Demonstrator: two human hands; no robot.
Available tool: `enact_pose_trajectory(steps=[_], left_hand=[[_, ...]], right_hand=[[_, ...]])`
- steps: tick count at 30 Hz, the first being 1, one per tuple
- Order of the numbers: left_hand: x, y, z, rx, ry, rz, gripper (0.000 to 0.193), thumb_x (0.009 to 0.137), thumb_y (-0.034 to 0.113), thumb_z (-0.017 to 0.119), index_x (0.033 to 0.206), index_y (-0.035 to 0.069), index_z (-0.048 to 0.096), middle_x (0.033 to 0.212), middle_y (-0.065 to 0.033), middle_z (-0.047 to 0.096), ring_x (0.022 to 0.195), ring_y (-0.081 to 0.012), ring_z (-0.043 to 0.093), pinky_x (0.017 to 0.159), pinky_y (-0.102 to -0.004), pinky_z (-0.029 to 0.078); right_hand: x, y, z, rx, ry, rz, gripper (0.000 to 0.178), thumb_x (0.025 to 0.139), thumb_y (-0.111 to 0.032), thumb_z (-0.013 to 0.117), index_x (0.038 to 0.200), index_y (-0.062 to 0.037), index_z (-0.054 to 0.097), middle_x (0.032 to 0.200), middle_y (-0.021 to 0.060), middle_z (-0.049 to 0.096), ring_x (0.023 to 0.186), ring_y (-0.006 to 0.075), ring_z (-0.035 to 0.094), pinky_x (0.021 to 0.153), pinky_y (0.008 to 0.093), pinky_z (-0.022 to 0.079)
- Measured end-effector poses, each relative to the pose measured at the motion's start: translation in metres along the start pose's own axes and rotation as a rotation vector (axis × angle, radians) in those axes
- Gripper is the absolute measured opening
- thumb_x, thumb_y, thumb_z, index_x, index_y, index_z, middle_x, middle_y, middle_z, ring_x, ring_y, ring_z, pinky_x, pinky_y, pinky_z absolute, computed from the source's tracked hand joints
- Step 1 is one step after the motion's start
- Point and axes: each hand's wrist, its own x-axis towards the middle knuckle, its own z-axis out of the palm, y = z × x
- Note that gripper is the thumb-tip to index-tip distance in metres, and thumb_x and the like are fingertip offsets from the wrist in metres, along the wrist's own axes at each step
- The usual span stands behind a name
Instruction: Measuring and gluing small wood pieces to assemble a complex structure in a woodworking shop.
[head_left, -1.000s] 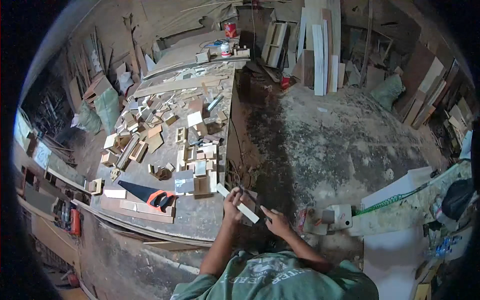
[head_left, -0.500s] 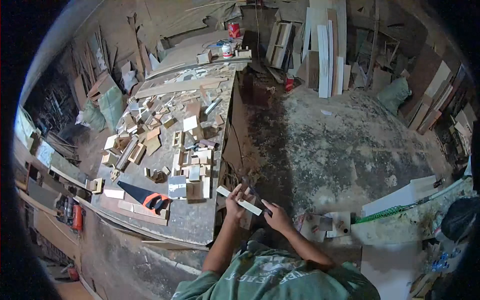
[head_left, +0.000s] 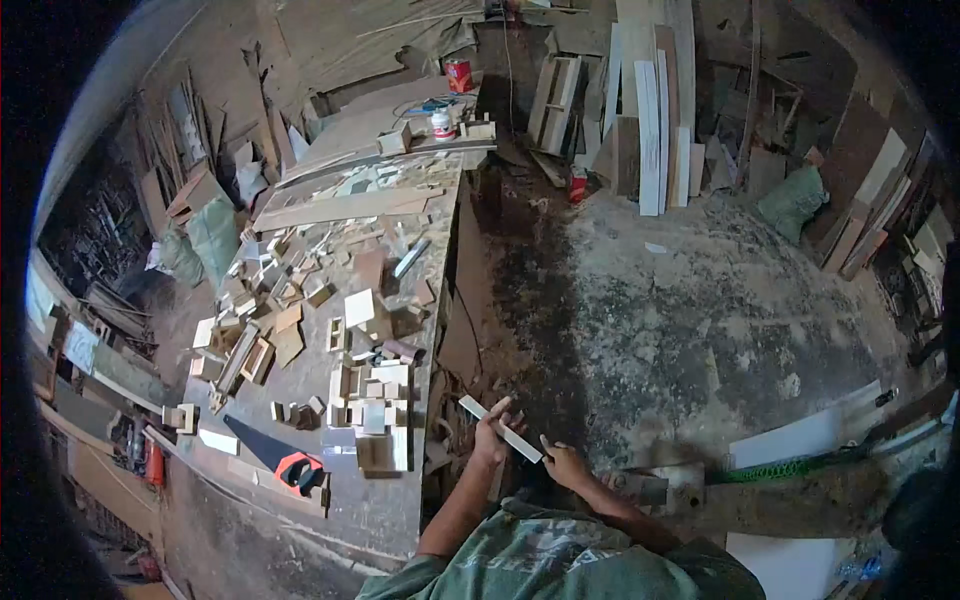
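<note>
A person in a green shirt (head_left: pixel 560 555) stands beside a long workbench (head_left: pixel 400 490) in a cluttered wood workshop, seen from above.

The left hand (head_left: pixel 492 438) is raised just past the near right corner of the workbench. Its fingers are curled closed around a thin pale wooden strip (head_left: pixel 500 428), gripping it near the middle. The strip slants from upper left to lower right, with both ends sticking out past the hand.

The right hand (head_left: pixel 565 466) sits just to the right of the left hand, close to the strip's lower end. Its fingers are drawn together, and the fingertips seem to touch or pinch that end of the strip; the picture is too small to tell if they also hold something else.

On the workbench to the left lie many small wooden blocks (head_left: pixel 372 400), some stacked in a tidy cluster near the hands. A handsaw with an orange and black handle (head_left: pixel 297 468) rests at the near left end of the bench. At the far end stand a small white bottle (head_left: pixel 440 125) and a red can (head_left: pixel 458 75).

To the right is a dusty concrete floor (head_left: pixel 680 320). Long boards (head_left: pixel 650 110) lean against the far wall. A green coiled hose (head_left: pixel 790 468) runs along the near right.
</note>
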Motion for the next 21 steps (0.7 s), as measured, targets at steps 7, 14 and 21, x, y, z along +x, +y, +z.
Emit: enact_pose_trajectory(steps=[7,14,21], left_hand=[[0.120,0.036,0.042,0.057,-0.209,-0.062,0.034,0.094,0.029,0.049,0.121,0.009,0.051,0.096,-0.0036,0.062,0.104,-0.0266,0.058,0.092,-0.0426,0.042],[0.140,0.101,0.140,0.191,-0.019,0.005,0.026,0.096,0.024,0.045,0.115,0.007,0.051,0.105,-0.0096,0.063,0.099,-0.0258,0.061,0.088,-0.0405,0.046],[0.147,0.108,0.072,0.149,-0.135,0.143,0.035,0.095,0.018,0.042,0.125,0.001,0.045,0.114,-0.0123,0.060,0.105,-0.0270,0.058,0.094,-0.0406,0.046]], right_hand=[[0.132,0.094,-0.032,0.030,0.054,0.224,0.049,0.096,-0.012,0.049,0.144,-0.0082,0.037,0.122,0.0192,0.057,0.104,0.0346,0.059,0.082,0.0417,0.049],[0.204,-0.096,-0.190,0.471,0.384,-0.118,0.034,0.094,-0.010,0.052,0.125,0.0034,0.054,0.111,0.0191,0.064,0.102,0.0223,0.063,0.085,0.0316,0.048],[0.226,-0.136,-0.158,0.392,0.169,-0.467,0.030,0.091,-0.012,0.055,0.115,0.0041,0.060,0.105,0.0211,0.063,0.096,0.0363,0.063,0.081,0.0377,0.051]])
